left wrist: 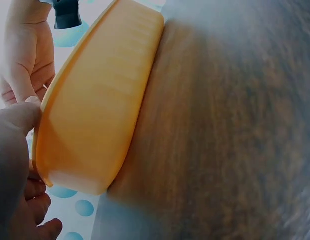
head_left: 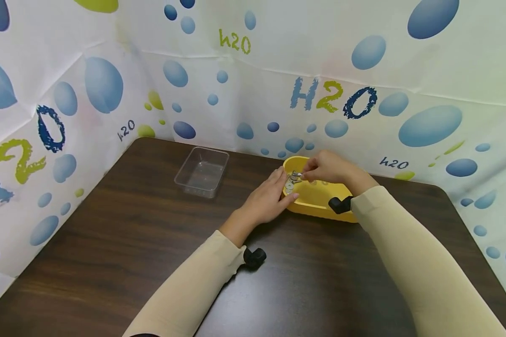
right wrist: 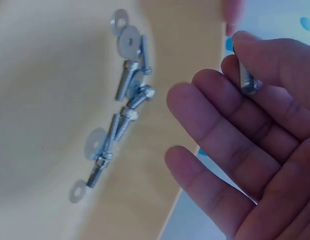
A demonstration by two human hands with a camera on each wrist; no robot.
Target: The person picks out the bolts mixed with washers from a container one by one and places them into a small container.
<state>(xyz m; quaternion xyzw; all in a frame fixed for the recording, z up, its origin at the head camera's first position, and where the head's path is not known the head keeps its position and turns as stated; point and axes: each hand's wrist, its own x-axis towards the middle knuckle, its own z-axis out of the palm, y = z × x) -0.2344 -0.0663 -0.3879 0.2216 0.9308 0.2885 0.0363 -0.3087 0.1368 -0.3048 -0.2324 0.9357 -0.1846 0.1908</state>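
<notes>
A yellow plastic bin stands at the back right of the table. My left hand holds its left end, the thumb over the near rim and the fingers along the outer end. Above the bin, my right hand pinches a small metal bolt between thumb and index finger, its other fingers loosely spread. Below it in the right wrist view, several bolts and flat washers lie in a loose line inside the bin, some overlapping.
A clear plastic tray stands left of the bin on the dark wooden table. Close behind the table hangs a white sheet printed with blue and green drops. Black wrist cameras sit at both sleeves.
</notes>
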